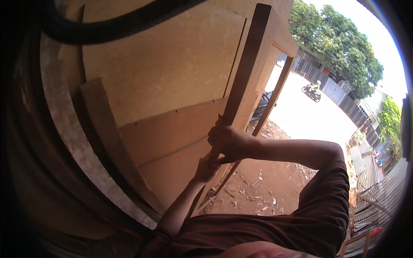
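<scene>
Dark wood makes the long plank point(247, 60) that both hands grip; it stands nearly upright, leaning a little to the right, in front of pale plywood sheets point(172, 64) stacked against a wall. The right hand point(226, 141) is closed around the plank at about its middle height, the fingers wrapped fully over the narrow edge, and the forearm comes in from the right side with a dark brown sleeve point(325, 202) at the elbow. The left hand point(207, 167) holds the same plank just below the right one, almost touching it; its fingers are curled on the wood too, but how tightly they close I cannot tell, because the right hand partly covers them. The lower end of the plank goes down toward the reddish dirt ground point(266, 185), where small scraps lie about. A second thin wooden strip point(275, 92) leans just behind the plank. At the left a worn board point(107, 137) rests slanted against the sheets. Far off, a motorbike point(311, 91) is on the bright road, near green trees point(340, 43).
</scene>
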A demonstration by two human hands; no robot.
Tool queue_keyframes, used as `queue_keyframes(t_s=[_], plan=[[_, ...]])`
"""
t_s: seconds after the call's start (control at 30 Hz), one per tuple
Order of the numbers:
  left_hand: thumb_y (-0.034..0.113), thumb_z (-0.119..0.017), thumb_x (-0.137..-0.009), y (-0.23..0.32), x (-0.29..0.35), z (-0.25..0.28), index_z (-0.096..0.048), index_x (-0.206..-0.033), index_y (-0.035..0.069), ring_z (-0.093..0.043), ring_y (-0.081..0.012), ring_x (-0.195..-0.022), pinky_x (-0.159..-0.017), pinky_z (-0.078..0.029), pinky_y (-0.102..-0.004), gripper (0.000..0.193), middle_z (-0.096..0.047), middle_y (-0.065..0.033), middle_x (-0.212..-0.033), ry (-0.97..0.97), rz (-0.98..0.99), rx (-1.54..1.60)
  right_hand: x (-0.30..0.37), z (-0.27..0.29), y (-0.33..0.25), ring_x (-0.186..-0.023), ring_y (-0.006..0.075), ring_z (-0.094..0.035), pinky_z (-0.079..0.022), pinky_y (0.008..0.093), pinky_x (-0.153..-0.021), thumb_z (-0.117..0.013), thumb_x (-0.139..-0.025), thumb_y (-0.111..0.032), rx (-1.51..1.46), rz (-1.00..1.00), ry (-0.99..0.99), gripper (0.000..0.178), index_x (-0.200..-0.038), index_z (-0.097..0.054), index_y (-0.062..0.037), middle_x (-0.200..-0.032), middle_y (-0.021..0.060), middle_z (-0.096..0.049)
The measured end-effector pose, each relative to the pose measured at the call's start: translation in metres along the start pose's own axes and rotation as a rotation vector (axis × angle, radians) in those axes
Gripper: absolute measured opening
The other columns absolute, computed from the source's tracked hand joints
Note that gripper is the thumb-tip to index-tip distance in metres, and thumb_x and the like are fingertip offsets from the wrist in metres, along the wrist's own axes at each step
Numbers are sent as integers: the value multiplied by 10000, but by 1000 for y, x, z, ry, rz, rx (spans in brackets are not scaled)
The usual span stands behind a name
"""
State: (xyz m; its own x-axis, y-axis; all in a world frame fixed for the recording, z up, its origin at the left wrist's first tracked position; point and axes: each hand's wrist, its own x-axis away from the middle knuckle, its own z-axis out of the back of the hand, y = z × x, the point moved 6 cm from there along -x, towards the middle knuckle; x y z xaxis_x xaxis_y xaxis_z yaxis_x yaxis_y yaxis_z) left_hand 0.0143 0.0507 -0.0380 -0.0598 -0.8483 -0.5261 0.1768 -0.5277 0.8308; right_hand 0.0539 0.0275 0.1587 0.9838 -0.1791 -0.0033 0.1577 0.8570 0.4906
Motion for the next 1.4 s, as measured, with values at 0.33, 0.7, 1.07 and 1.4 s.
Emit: queue_keyframes(t_s=[0.33,0.7,1.07,1.4], plan=[[405,-659,-999,10,3,-6,-652,-1118,21,-695,-172,-843,-753,-554,-361,401,-717,-107,-879,-38,159,49,39,133,116,-827,300,-627,-515,444,-890,-702,-811,-480,432,347,783,383,-735,-635,-111,-772,56,-578],[447,-642,-1009,-2,-5,1,-647,-1111,1,-703,-224,-842,-749,-548,-374,457,-708,-134,-879,-33,65,48,35,223,168,-1149,378,-611,-479,483,-977,-562,-1016,-274,238,56,1045,296,-1058,-701,-16,-1116,166,-660],[534,-631,-996,-15,-7,14,-691,-1109,17,-701,-206,-880,-762,-544,-373,532,-719,-118,-914,-23,172,46,48,193,248,-794,198,-632,-525,359,-784,-455,-1106,-325,-130,-399,1157,422,-1064,-716,4,-802,90,-655],[558,-688,-937,-12,0,24,-743,-1099,12,-712,-208,-990,-858,-547,-387,572,-760,-109,-1018,38,256,188,125,99,369,-971,358,-616,-472,458,-903,-363,-1083,-491,-244,-594,1091,577,-1160,-710,-36,-895,185,-657]])
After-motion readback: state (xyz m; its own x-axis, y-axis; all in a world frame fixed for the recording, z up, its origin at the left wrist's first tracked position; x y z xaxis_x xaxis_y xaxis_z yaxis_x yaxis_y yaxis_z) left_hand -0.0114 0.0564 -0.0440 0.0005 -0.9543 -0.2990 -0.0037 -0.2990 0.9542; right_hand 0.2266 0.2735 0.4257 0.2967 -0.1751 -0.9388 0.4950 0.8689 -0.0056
